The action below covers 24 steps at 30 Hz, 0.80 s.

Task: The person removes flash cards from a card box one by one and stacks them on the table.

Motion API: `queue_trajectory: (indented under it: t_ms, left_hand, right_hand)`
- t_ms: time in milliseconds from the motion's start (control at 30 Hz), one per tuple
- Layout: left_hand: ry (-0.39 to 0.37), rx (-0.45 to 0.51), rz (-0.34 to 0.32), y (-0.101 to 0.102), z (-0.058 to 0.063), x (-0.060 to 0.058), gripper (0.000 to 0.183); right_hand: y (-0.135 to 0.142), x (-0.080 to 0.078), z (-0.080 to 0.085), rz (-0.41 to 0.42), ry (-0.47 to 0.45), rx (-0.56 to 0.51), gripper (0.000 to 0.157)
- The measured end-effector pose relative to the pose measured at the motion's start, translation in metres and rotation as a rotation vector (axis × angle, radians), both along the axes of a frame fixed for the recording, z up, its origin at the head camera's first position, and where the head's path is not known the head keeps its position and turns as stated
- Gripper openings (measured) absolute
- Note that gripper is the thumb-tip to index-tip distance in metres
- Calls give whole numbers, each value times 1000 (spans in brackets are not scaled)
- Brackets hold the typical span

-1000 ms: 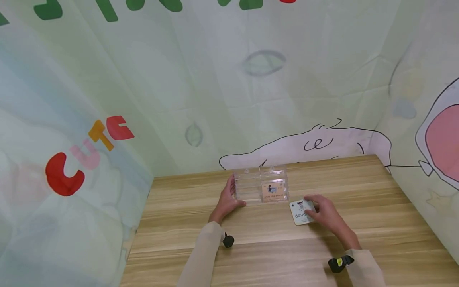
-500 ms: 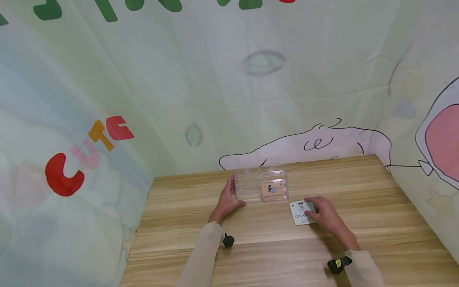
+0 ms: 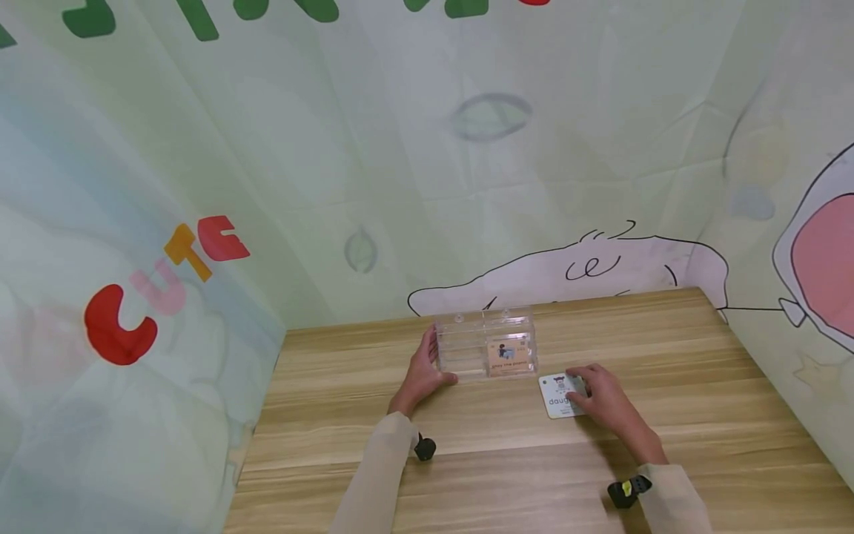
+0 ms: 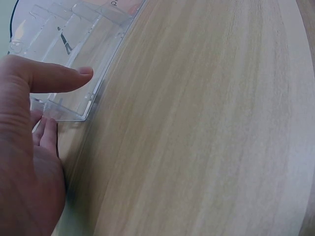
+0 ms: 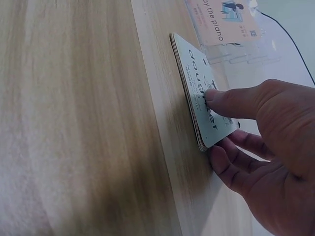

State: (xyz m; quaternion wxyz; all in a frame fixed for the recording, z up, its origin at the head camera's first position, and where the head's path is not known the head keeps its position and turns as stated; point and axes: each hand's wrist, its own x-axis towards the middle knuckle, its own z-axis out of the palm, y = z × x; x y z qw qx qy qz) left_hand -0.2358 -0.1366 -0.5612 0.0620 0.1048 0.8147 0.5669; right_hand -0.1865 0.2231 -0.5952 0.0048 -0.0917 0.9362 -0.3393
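A clear plastic card holder point(image 3: 462, 357) with two side-by-side compartments stands near the table's back edge. My left hand point(image 3: 422, 377) grips its left end; in the left wrist view the thumb lies across the front of the holder point(image 4: 101, 37) and the other fingers go round its side. An orange flashcard reading "play the piano" point(image 3: 510, 357) sits in the right compartment. To the right of the holder, my right hand point(image 3: 608, 400) holds a thin stack of white flashcards point(image 5: 199, 98), thumb on the top card and fingers at its edge. The thumb partly covers the word "daughter".
The wooden table point(image 3: 480, 475) has its back edge against a printed fabric backdrop point(image 3: 400, 170). More fabric hangs along the left and right sides. A small black device point(image 3: 425, 448) is worn on the left wrist, another point(image 3: 627, 492) on the right.
The right wrist has shifted very slightly left. The left hand, the card holder and the flashcard stack stay practically where they were.
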Motion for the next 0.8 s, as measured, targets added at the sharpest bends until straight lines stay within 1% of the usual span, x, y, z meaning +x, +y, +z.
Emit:
queue_trajectory:
  t_ms: [400,633,800]
  left_hand:
    - [-2,19,-4,0,1,0,110]
    - [-6,4,-6,0,1,0,110]
    - [0,4,19,-3,-33,-15,117]
  right_hand:
    - [1,-1,0,4,-20,18,41]
    - [1,-1,0,12,-34,26,38]
    - [2,0,1,16,-45,30,38]
